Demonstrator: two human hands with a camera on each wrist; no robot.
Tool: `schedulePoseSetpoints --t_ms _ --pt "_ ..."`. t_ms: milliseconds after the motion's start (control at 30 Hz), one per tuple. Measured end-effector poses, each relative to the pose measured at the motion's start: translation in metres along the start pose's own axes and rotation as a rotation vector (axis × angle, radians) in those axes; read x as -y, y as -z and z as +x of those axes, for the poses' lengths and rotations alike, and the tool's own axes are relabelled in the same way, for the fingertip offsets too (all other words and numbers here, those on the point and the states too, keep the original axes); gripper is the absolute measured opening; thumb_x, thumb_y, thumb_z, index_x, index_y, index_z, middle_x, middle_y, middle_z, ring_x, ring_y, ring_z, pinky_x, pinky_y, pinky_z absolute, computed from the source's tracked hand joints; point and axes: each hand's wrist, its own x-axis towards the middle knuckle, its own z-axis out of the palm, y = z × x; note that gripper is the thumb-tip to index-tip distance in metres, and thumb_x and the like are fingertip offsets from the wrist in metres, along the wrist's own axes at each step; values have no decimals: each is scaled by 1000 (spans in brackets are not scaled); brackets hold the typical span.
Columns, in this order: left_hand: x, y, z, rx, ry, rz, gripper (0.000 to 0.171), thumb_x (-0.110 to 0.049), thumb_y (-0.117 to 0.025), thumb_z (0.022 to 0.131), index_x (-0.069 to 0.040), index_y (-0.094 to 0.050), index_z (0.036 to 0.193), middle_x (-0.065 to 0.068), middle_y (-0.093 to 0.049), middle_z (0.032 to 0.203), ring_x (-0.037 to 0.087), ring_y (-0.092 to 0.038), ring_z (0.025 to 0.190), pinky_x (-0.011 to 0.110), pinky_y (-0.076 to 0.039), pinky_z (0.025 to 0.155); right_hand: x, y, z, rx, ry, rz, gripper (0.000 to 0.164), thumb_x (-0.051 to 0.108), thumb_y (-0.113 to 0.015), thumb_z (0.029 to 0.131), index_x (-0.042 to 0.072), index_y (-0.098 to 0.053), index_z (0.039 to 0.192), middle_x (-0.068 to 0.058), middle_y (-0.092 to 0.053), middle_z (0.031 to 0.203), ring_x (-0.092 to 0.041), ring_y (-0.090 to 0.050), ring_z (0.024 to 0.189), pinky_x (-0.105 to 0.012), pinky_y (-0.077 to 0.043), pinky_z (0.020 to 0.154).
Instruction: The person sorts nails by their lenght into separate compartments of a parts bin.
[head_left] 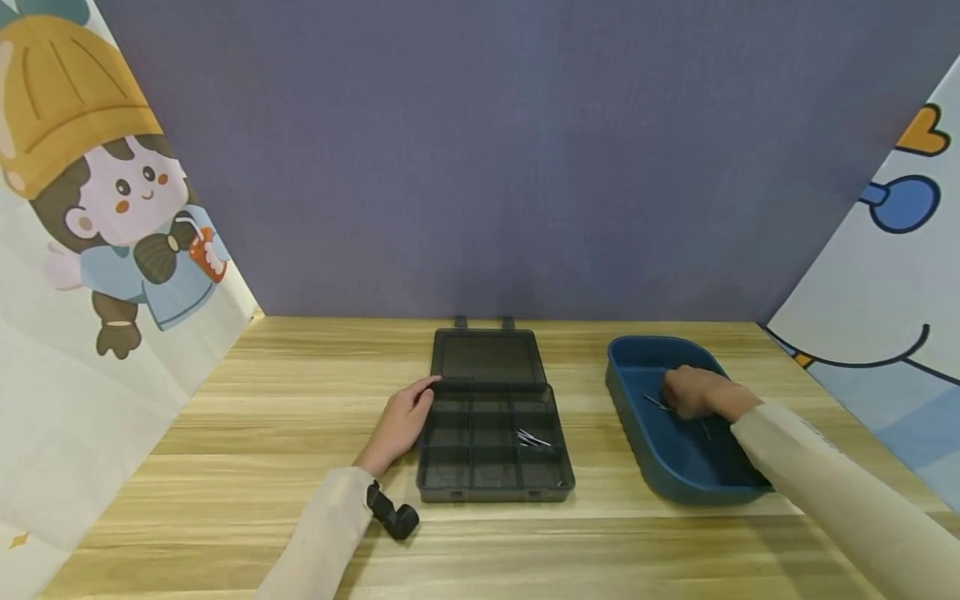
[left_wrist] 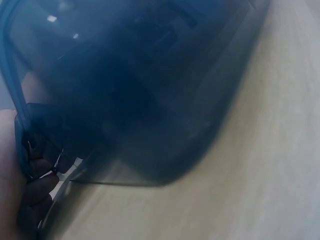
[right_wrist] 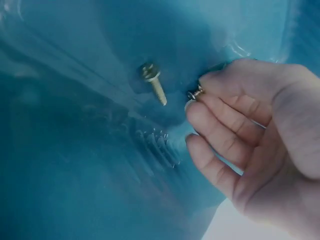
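On the table lies a dark translucent compartment box (head_left: 495, 475), its lid (head_left: 489, 354) folded back flat. My left hand (head_left: 397, 425) rests against the box's left side, a fingertip at the hinge corner. In the left wrist view its fingers (left_wrist: 40, 192) are partly hidden behind the box's smoky wall (left_wrist: 150, 125). Inside the blue bin (head_left: 637, 425), my right hand (head_left: 693, 392) reaches down to the floor. Between thumb and fingertips it pinches a small metal screw (right_wrist: 196, 93), mostly covered. Another screw (right_wrist: 156, 85) with a cross-slotted head lies beside those fingertips.
Several thin silver pieces (head_left: 532, 438) lie in a right-hand compartment of the box. Another slim metal piece (head_left: 707, 430) is on the bin floor, near the right sleeve (head_left: 795, 450). A grey-purple panel (head_left: 495, 167) stands behind the wooden table (head_left: 300, 400).
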Motion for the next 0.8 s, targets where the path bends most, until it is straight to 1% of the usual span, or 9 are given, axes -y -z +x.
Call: schedulePoseSetpoints --t_ms 200,333,467,567,700,800 --pt "0 0 0 -3 -5 -1 37 -17 -42 100 -6 -57 132 18 -54 136 34 -48 128 49 -38 107 2 2 -1 -24 25 -12 17 -2 -57 80 12 -56 71 1 -52 67 -12 -45 58 -25 -38 53" --pt "-2 0 -1 0 -5 -1 37 -18 -42 100 -6 -57 132 18 -55 136 34 -49 128 49 -39 107 3 5 -1 6 15 9 15 0 -56 83 11 -58 73 1 -53 69 -13 -46 60 -26 -39 54" --pt "-3 1 -2 2 -1 2 37 -18 -42 101 -7 -57 132 18 -55 136 34 -49 128 49 -39 106 4 10 -3 8 29 18 12 -2 -56 82 9 -60 78 -1 -57 74 -13 -49 64 -28 -43 56" --pt "-2 1 -2 1 0 6 37 -18 -42 101 -7 -56 133 18 -54 136 34 -49 128 50 -39 106 5 16 -5 -9 51 28 12 -3 -56 80 8 -61 79 -1 -57 75 -14 -49 64 -29 -43 57" --pt "-2 1 -2 2 6 11 37 -18 -42 101 -7 -56 133 18 -54 137 34 -48 128 50 -39 106 5 24 -8 -28 69 56 11 -1 -56 81 9 -59 78 0 -55 73 -13 -46 62 -27 -39 55" --pt "-3 1 -2 4 6 10 37 -19 -41 101 -7 -56 133 19 -54 136 34 -51 125 50 -39 106 6 29 -11 -40 70 64 8 1 -58 82 8 -59 79 1 -55 73 -12 -46 62 -26 -40 55"
